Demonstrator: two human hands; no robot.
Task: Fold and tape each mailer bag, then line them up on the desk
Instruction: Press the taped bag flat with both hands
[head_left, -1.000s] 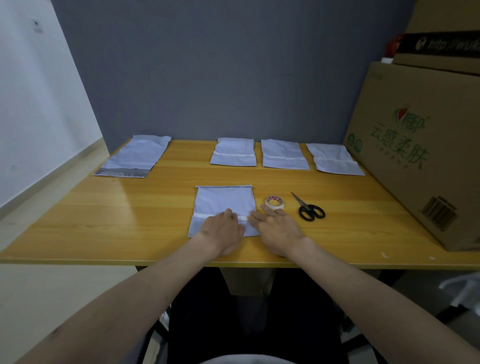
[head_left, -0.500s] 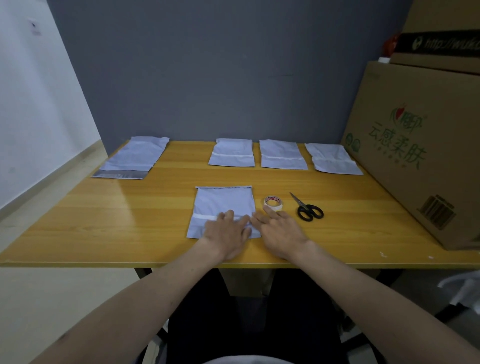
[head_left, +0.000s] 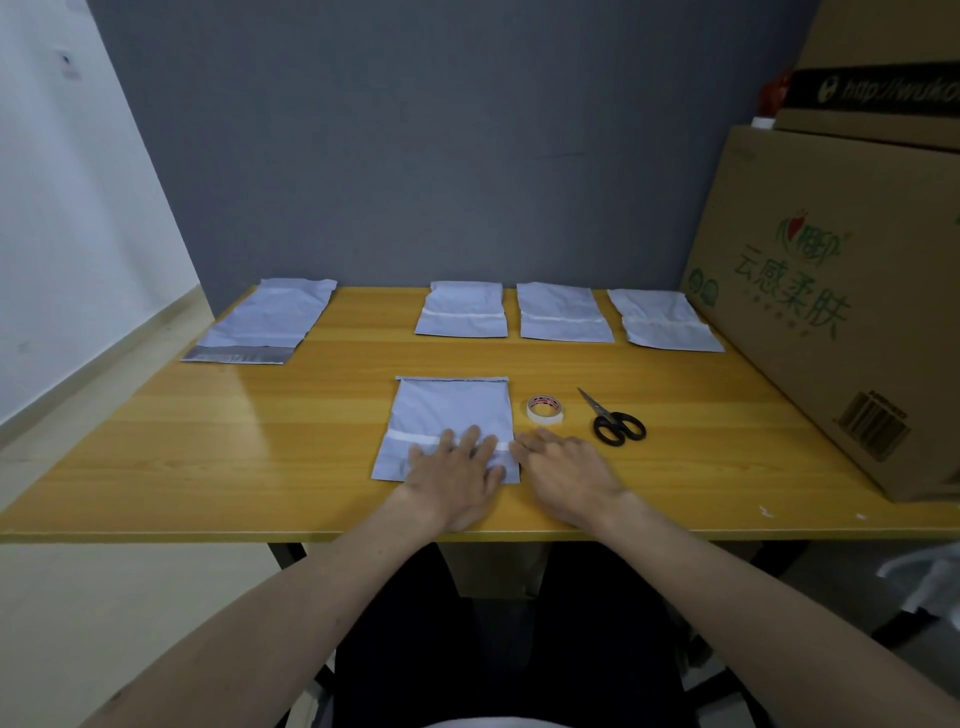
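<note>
Pale blue plastic mailer bag (head_left: 452, 415), folded and taped, lay flat under the left hand (head_left: 457, 475), fingers straight, pressing it; the right hand (head_left: 563, 470) rested flat beside it, fingertips touching its tape's end.

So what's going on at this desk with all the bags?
A person is sealing mailer bags. The left hand presses flat on the folded bag at the front, and the right hand smooths its taped edge. Three finished bags lie along the back; one unfolded bag waits on the left. Tape roll and scissors sit nearby.
</note>
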